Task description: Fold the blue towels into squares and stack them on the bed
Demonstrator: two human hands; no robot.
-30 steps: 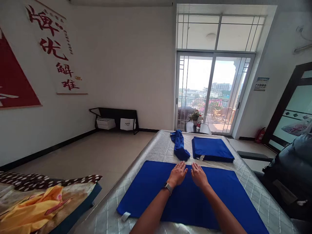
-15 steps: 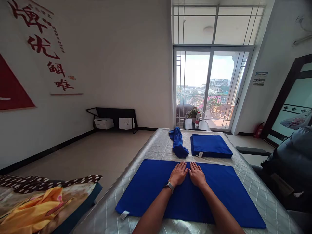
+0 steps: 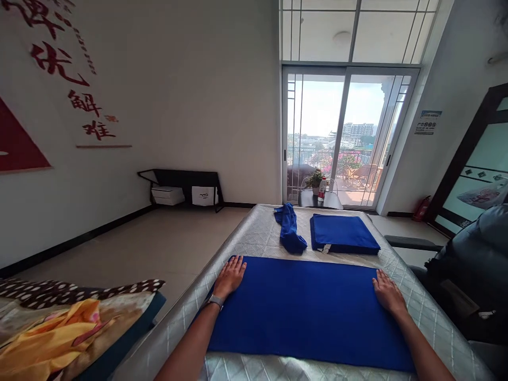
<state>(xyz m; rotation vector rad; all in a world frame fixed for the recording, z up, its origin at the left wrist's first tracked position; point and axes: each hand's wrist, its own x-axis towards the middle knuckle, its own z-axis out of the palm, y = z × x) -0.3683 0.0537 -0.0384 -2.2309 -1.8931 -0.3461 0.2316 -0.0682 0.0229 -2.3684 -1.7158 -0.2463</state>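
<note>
A blue cloth point(image 3: 307, 312) lies spread flat across the near part of the silvery quilted mattress point(image 3: 254, 233). My left hand point(image 3: 230, 276) rests palm down on its far left corner, fingers extended; a watch point(image 3: 215, 301) is on that wrist. At the far right corner my right hand point(image 3: 389, 292) lies flat, its fingers stretched out over the cloth's edge. Beyond the cloth are a crumpled blue cloth point(image 3: 291, 233) and, to its right, a neat stack of folded blue cloths point(image 3: 343, 233) with a white tag at the front.
A pillow-like bundle with yellow fabric point(image 3: 59, 333) is at the lower left. Dark bags or clothing point(image 3: 472, 275) stand on the right. Past the mattress are a small table point(image 3: 319, 200) with a plant and bottle, and a low black rack point(image 3: 186, 185) by the wall.
Both hands have slid apart from the middle of the cloth's far edge, the left one to the left corner and the right one to the right corner. The view has tilted slightly down.
</note>
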